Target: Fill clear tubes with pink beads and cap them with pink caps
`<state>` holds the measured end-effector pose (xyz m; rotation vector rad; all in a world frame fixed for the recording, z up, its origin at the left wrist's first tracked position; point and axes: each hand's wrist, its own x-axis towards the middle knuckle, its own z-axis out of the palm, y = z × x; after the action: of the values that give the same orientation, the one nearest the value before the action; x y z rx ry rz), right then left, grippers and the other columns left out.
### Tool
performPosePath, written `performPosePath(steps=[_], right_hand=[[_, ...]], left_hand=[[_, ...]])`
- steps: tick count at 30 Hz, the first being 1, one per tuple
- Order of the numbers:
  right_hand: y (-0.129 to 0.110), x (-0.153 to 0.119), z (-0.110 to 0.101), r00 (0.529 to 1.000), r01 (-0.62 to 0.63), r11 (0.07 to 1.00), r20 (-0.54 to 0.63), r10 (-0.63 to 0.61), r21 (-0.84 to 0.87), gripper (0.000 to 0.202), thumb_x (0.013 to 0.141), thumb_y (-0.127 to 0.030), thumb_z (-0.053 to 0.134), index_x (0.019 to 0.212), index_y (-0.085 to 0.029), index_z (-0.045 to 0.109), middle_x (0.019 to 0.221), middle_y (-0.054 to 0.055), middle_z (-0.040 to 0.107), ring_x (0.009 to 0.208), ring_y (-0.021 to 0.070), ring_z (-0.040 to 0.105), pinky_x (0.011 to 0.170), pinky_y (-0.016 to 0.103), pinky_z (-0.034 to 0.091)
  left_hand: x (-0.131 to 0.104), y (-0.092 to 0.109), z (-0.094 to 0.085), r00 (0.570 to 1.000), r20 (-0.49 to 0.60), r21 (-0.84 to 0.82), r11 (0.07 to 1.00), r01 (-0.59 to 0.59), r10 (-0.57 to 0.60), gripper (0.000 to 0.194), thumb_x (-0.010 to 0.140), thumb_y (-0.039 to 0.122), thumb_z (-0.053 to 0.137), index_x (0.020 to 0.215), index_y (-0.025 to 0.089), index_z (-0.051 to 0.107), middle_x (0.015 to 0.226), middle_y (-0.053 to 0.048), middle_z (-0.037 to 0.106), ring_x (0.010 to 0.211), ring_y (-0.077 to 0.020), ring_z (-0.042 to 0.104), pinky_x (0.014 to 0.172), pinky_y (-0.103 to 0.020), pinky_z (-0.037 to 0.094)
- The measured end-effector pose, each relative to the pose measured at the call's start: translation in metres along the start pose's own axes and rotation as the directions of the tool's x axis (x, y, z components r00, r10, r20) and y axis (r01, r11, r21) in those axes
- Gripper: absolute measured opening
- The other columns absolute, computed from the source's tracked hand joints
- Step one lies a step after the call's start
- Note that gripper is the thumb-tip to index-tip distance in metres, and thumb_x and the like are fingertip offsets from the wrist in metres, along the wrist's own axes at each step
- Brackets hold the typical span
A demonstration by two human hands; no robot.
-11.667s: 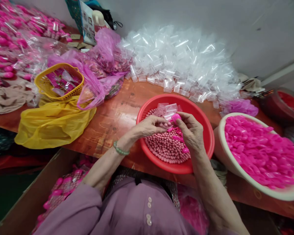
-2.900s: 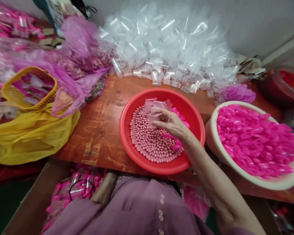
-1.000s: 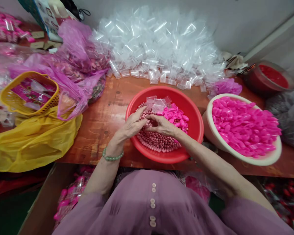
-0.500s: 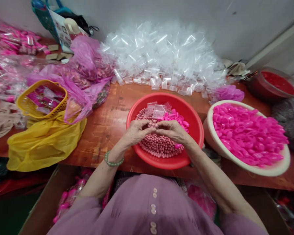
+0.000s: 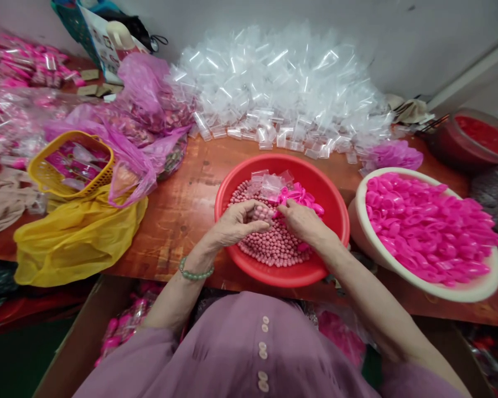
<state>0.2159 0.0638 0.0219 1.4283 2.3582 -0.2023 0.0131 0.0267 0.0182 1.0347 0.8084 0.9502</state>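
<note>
Left hand [image 5: 234,225] and right hand [image 5: 307,224] are held over the basin [image 5: 274,277]: a case [image 5: 263,213], seemingly bead-filled, is pinched in the left, but whether one of the pink parts [image 5: 304,195] is gripped by the right cannot be told. Pink-ended pieces [image 5: 118,329], apparently finished, are gathered below the bench [image 5: 174,213]. Loose beads [image 5: 274,246] are left in the basin, more cases [image 5: 282,88] are heaped behind it, and a tub [image 5: 359,229] is piled with pink parts.

Workshop, heaped clear pieces [image 5: 282,88], pink-filled tub [image 5: 362,235]

Pink beads [image 5: 269,249] — smooth (faintly shiny); red basin [image 5: 332,210] — glossy plastic.
</note>
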Motion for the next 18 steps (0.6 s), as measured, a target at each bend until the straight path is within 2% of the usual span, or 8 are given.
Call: performPosePath(steps=[6,9,13,16,18], right_hand=[[-0.006,0.006,0.002,1.0,-0.008,0.998,0.013,0.009,-0.063,0.04,0.097,-0.012,0.032,0.125,-0.013,0.061,0.111,0.02,0.063,0.092,0.0282,0.069,0.071,0.034,0.047],[-0.003,0.007,0.003,0.999,-0.049,0.997,-0.012,0.049,-0.066,0.038,0.097,-0.015,0.035,0.124,-0.014,0.062,0.118,0.021,0.06,0.093,0.0285,0.068,0.073,0.035,0.048],[0.001,0.011,0.006,0.999,0.0,0.999,-0.038,-0.002,-0.039,0.036,0.098,-0.018,0.037,0.116,-0.013,0.067,0.116,0.021,0.06,0.09,0.0267,0.066,0.074,0.035,0.046],[0.007,0.009,0.008,0.989,0.024,0.995,-0.151,-0.008,0.102,0.029,0.097,-0.023,0.043,0.103,-0.014,0.07,0.112,0.017,0.061,0.086,0.0231,0.063,0.074,0.034,0.045],[0.012,0.006,0.01,0.957,0.091,0.942,-0.291,0.007,0.322,0.021,0.093,-0.027,0.051,0.088,-0.015,0.068,0.1,0.012,0.064,0.082,0.0204,0.06,0.075,0.033,0.045]], left_hand=[[0.003,0.0,-0.004,0.999,-0.034,-0.054,0.998,-0.009,0.007,0.035,0.064,0.026,0.086,0.092,0.013,0.069,0.086,-0.003,0.072,0.081,-0.0132,0.067,0.083,-0.029,0.054],[0.004,-0.001,-0.003,0.996,-0.065,0.012,0.998,-0.062,0.063,0.031,0.066,0.028,0.084,0.089,0.013,0.07,0.079,0.0,0.068,0.075,-0.0104,0.063,0.079,-0.026,0.051],[0.006,-0.004,-0.004,0.993,-0.062,0.036,0.994,-0.101,0.103,0.03,0.07,0.032,0.08,0.089,0.013,0.067,0.078,0.001,0.065,0.07,-0.0087,0.057,0.069,-0.022,0.047],[0.008,-0.008,-0.006,0.991,-0.075,0.071,0.991,-0.109,0.115,0.03,0.072,0.036,0.078,0.087,0.014,0.063,0.076,0.001,0.062,0.068,-0.0086,0.055,0.066,-0.022,0.045],[0.009,-0.01,-0.007,0.992,-0.071,0.101,0.99,-0.099,0.106,0.031,0.074,0.038,0.077,0.085,0.014,0.06,0.076,0.001,0.062,0.069,-0.0092,0.057,0.066,-0.022,0.045]])
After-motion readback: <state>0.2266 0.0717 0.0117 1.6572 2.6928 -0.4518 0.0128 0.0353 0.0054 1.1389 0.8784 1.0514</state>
